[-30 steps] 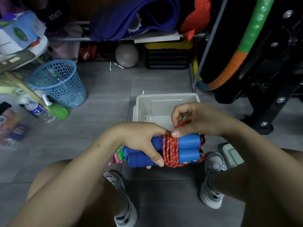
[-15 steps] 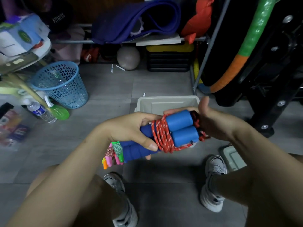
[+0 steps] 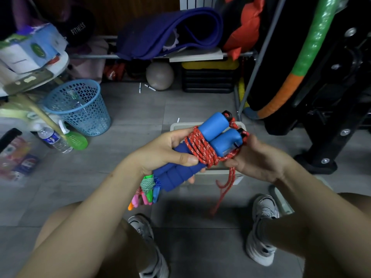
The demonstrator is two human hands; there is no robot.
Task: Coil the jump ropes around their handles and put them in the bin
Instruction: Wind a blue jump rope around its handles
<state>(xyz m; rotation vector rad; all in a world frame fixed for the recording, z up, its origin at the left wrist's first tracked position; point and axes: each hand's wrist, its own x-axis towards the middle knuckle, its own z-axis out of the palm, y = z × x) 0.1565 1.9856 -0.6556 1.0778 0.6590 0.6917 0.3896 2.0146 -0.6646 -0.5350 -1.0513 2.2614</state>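
I see the left hand [image 3: 166,151] wrapped tight around two blue handles [image 3: 202,145] held side by side. The red rope [image 3: 200,146] is wound many times around their middle. My right hand [image 3: 259,157] pinches a loose bit of that rope just beside the handles, and the rope end hangs down toward the floor [image 3: 180,237]. A small bunch of bright colored rope bits [image 3: 147,192] pokes out under the left hand. The white bin [image 3: 210,175] sits on the floor right under both hands.
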